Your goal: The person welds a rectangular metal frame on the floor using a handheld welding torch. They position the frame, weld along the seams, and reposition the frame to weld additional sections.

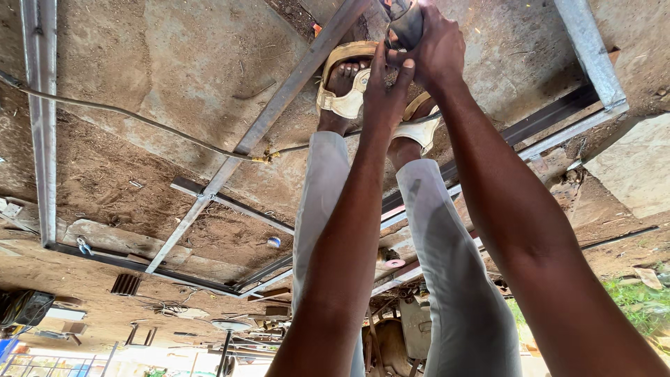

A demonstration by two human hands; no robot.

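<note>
Both hands, left hand (384, 84) and right hand (436, 49), clamp tight around a dark power tool (405, 24) over the steel frame (279, 101); work looks mid-way, frame unfinished.

Steel frame bars (276, 105) and cable (139, 120) across bare ground — sandalled feet (345, 87) close beside.

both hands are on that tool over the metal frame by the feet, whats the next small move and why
Probably ease the tool down along the metal bar it sits over, away from the sandalled feet. Both the left hand and right hand grip it at the frame's top edge, and the toes lie right beside it. The working end is cut off by the picture, so contact cannot be confirmed.
</note>
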